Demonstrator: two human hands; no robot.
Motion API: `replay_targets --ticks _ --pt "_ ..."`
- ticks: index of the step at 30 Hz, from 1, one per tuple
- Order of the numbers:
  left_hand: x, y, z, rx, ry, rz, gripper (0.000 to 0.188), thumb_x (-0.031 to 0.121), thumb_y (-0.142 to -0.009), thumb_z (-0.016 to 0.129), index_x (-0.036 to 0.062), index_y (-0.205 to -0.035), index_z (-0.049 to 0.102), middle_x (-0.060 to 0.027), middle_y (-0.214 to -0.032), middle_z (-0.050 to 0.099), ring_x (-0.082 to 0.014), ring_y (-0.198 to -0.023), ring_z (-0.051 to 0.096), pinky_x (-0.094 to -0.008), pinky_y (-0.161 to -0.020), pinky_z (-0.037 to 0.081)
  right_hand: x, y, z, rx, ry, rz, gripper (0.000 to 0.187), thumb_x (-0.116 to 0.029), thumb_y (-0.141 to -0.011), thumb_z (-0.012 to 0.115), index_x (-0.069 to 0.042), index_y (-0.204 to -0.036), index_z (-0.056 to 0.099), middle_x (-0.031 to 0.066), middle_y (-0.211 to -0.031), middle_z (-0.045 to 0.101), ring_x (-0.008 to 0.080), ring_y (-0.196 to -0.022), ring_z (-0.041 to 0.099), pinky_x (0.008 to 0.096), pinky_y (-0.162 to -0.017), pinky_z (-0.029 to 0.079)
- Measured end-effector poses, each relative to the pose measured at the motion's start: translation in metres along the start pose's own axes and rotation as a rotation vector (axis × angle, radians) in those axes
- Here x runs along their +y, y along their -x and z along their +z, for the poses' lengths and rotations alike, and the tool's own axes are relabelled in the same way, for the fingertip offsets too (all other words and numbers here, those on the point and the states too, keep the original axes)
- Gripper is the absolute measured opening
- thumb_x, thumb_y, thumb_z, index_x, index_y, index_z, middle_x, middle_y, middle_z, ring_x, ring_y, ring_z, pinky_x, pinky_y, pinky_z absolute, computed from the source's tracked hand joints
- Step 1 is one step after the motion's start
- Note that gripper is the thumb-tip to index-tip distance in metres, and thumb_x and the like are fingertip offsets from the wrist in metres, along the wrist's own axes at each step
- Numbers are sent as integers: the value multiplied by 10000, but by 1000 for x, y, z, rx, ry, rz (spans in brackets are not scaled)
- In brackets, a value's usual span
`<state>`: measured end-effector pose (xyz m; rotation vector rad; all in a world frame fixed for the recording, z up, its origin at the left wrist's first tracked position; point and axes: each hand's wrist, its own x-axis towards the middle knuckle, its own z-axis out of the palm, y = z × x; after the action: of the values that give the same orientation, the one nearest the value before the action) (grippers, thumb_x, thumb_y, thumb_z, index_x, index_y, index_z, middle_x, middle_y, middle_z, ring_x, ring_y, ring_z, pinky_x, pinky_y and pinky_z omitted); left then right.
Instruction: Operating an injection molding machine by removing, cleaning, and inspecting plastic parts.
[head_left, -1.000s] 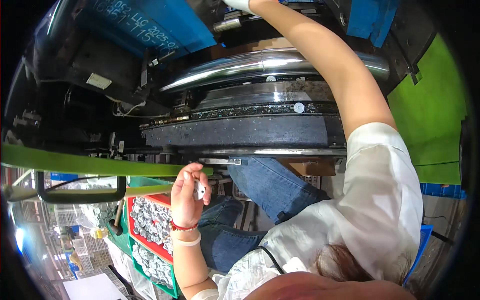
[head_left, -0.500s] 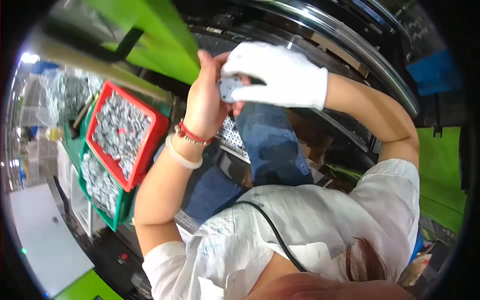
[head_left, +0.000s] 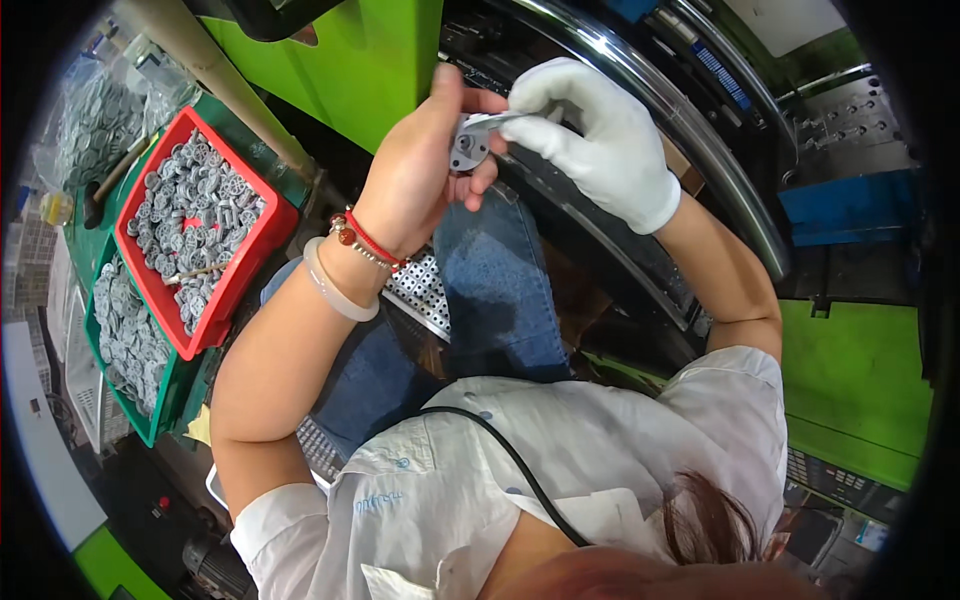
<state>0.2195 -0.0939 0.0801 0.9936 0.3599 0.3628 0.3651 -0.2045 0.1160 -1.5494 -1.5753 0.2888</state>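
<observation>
In front of the green machine panel, my bare left hand (head_left: 412, 152), with bracelets at the wrist, closes around a small grey moulded part (head_left: 468, 148). That part has a flat face with several small holes. My right hand (head_left: 605, 140), in a white glove, is beside it with thumb and fingertips pinched on a thin grey piece at the part's upper edge. Whether this thin piece is joined to the part or separate I cannot tell. The left fingers partly hide the part's lower side.
To the left a red tray (head_left: 262, 245) full of small grey wheel-like parts overlaps a green tray (head_left: 158, 405) of similar parts. Behind them lies a clear bag of grey parts (head_left: 95, 125). A chrome bar (head_left: 700, 130) curves past my right arm. A white perforated basket (head_left: 425, 292) sits below my left wrist.
My gloved right hand has drawn back to the right, from covering the grey part to pinching at its upper edge. The left hand still holds the part. The whole view has shifted.
</observation>
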Motion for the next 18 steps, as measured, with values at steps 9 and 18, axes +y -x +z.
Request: replay_targets --ticks 9,18 --pt "3 10 6 -103 -26 77 252 291 -995 561 42 -972 592 -11 -815 594 -64 -557 484 -207 -455 402 15 2 -25 100 431 -734 418 39 -685 698 -98 -1078 655 77 -1014 649 312 -913 627 386 -801 518" --pt "3 7 3 -165 8 25 256 287 -1008 536 47 -924 570 -3 -793 564 -59 -562 459 -205 -457 385 7 4 -19 -76 -351 84 371 -147 -955 609 10 -1286 550 80 -1158 631 140 -1061 607 289 -937 484"
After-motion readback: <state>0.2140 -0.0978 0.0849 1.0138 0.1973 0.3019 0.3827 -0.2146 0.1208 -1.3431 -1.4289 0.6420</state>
